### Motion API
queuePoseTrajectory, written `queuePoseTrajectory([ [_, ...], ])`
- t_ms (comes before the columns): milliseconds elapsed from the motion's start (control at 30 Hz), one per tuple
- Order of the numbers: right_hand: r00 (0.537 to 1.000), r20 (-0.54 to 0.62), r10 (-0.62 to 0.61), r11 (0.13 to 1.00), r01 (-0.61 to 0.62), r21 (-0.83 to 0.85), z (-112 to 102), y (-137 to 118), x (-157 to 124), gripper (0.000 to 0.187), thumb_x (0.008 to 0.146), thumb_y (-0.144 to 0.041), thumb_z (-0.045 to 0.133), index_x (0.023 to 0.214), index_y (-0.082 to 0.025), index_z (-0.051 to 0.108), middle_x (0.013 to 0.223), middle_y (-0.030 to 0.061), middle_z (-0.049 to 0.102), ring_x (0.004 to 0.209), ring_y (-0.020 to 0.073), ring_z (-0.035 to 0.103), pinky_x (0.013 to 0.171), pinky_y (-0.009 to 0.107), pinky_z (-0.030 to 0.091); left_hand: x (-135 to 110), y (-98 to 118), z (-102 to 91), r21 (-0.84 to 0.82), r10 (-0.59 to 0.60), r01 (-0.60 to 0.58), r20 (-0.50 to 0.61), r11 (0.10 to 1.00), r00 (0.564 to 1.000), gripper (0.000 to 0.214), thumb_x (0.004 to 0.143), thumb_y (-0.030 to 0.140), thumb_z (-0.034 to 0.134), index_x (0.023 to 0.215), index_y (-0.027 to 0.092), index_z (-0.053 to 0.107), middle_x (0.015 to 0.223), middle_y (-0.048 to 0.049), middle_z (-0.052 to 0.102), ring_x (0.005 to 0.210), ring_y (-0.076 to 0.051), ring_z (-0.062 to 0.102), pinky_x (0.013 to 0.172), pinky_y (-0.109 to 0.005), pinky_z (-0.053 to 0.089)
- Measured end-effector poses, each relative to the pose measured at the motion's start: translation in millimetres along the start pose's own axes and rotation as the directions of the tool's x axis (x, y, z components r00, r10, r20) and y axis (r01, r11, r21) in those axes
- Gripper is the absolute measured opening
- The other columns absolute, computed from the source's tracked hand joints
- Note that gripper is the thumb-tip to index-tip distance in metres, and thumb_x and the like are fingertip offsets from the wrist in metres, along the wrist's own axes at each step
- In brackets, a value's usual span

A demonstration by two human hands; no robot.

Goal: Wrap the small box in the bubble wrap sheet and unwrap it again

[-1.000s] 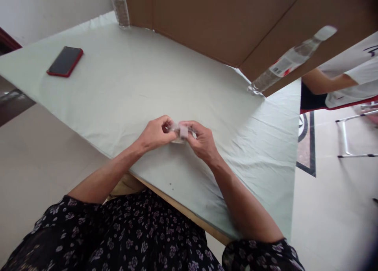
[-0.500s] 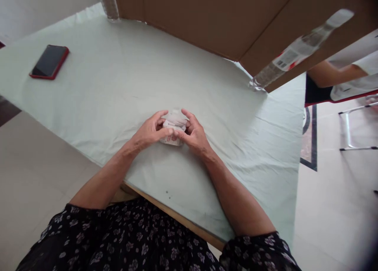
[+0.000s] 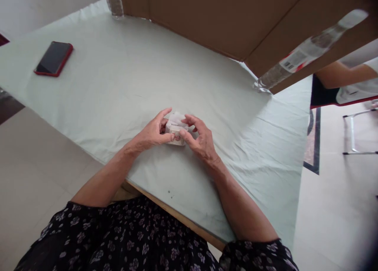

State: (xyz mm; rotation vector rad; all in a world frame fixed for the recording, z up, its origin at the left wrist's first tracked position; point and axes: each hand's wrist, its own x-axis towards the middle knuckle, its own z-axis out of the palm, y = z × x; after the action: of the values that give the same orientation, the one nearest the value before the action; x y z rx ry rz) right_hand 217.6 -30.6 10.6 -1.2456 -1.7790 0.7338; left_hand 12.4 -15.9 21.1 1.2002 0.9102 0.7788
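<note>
A small white paper-wrapped packet (image 3: 177,130) with red print on its near face sits on the cloth-covered table (image 3: 124,86) in front of me. Its loose white wrapping stands up crumpled at the top. My left hand (image 3: 155,131) is curved around the left side, thumb on the printed face and fingers behind. From the right, my right hand (image 3: 201,139) grips the packet, with its thumb against the front and its fingertips at the upper wrapping. What the wrapper contains is hidden.
A phone in a red case (image 3: 54,58) lies at the far left. Behind stands a large cardboard panel (image 3: 189,19), with a clear plastic bottle (image 3: 298,58) at its right and another bottle (image 3: 113,3) at its left. A person's arm (image 3: 339,75) shows beyond the right side.
My right hand has drawn slightly back to the right, its fingers more arched. The thumbs have parted, baring more of the packet's printed face. The view has shifted a little.
</note>
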Motion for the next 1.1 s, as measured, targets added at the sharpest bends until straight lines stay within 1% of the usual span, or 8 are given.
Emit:
queuePoseTrajectory([
  [267,0.976,0.208,0.061,0.995,-0.076,0.063,-2.7,-1.1,10.4,0.053,0.087,-0.056,0.063,0.130,-0.025,0.065,0.120,0.0087,0.074,0.108,0.0275,0.068,0.096,0.046,0.052,-4.2,7.3,1.7,0.042,-0.027,0.026,0.026,0.999,0.999,0.107,0.073,0.030,0.077,0.161,0.017,0.018,0.120,-0.0118,0.064,0.099,-0.020,0.067,0.088,-0.034,0.051],
  [333,0.980,0.190,0.052,0.998,-0.058,0.026,-2.1,-2.5,9.2,0.052,0.088,-0.056,0.062,0.130,-0.025,0.064,0.121,0.0086,0.073,0.108,0.0279,0.068,0.097,0.046,0.051,-4.3,9.1,2.5,0.050,-0.032,0.031,0.025,0.998,0.999,0.107,0.072,0.030,0.076,0.161,0.016,0.018,0.119,-0.0113,0.064,0.098,-0.020,0.066,0.087,-0.033,0.051],
  [500,0.997,0.028,-0.075,0.986,0.078,-0.147,0.7,-2.2,3.7,0.050,0.089,-0.051,0.063,0.132,-0.026,0.061,0.120,0.0096,0.073,0.106,0.0296,0.065,0.100,0.052,0.045,-3.7,6.6,2.0,0.044,-0.022,0.021,0.020,0.999,1.000,0.103,0.077,0.034,0.075,0.161,0.018,0.018,0.124,-0.0125,0.061,0.104,-0.020,0.065,0.089,-0.033,0.049],
  [667,0.991,0.094,-0.096,0.982,0.109,-0.156,1.2,0.6,4.3,0.048,0.093,-0.050,0.059,0.135,-0.029,0.058,0.111,0.0074,0.076,0.108,0.0299,0.065,0.100,0.052,0.043,-5.0,7.1,2.1,0.073,-0.042,0.042,-0.001,0.996,0.999,0.101,0.078,0.037,0.075,0.161,0.020,0.020,0.124,-0.0123,0.061,0.100,-0.019,0.065,0.087,-0.033,0.049],
  [833,0.998,0.040,-0.057,0.997,0.059,-0.046,-2.0,-1.2,5.0,0.047,0.092,-0.056,0.060,0.132,-0.031,0.060,0.109,0.0058,0.075,0.105,0.0275,0.066,0.101,0.051,0.044,-4.4,8.5,4.0,0.078,-0.027,0.027,-0.006,0.997,1.000,0.101,0.075,0.034,0.077,0.160,0.019,0.024,0.125,-0.0139,0.061,0.105,-0.022,0.065,0.089,-0.034,0.050],
  [933,1.000,-0.012,0.014,0.999,-0.014,0.037,-9.3,0.6,6.6,0.050,0.091,-0.060,0.059,0.131,-0.030,0.060,0.121,0.0075,0.071,0.105,0.0258,0.065,0.098,0.048,0.048,-3.1,7.7,5.5,0.032,-0.024,0.024,0.005,0.999,1.000,0.106,0.072,0.033,0.080,0.160,0.018,0.022,0.127,-0.0152,0.062,0.109,-0.024,0.065,0.091,-0.035,0.051],
  [1000,0.997,0.028,0.074,0.991,-0.077,0.107,-13.2,4.5,8.5,0.059,0.088,-0.065,0.061,0.136,-0.030,0.057,0.134,0.0097,0.064,0.112,0.0267,0.064,0.095,0.047,0.050,-2.4,6.9,6.0,0.004,-0.019,0.019,0.014,1.000,1.000,0.108,0.071,0.033,0.081,0.160,0.018,0.021,0.129,-0.0159,0.061,0.112,-0.025,0.065,0.092,-0.035,0.051],
  [1100,0.975,0.179,0.135,0.964,-0.171,0.204,-13.2,10.8,10.9,0.081,0.078,-0.071,0.069,0.144,-0.028,0.048,0.139,0.0133,0.060,0.119,0.0284,0.062,0.096,0.045,0.052,-1.8,6.0,5.7,0.015,-0.016,0.016,0.007,1.000,1.000,0.106,0.071,0.031,0.080,0.159,0.018,0.023,0.128,-0.0157,0.062,0.110,-0.026,0.066,0.090,-0.036,0.052],
])
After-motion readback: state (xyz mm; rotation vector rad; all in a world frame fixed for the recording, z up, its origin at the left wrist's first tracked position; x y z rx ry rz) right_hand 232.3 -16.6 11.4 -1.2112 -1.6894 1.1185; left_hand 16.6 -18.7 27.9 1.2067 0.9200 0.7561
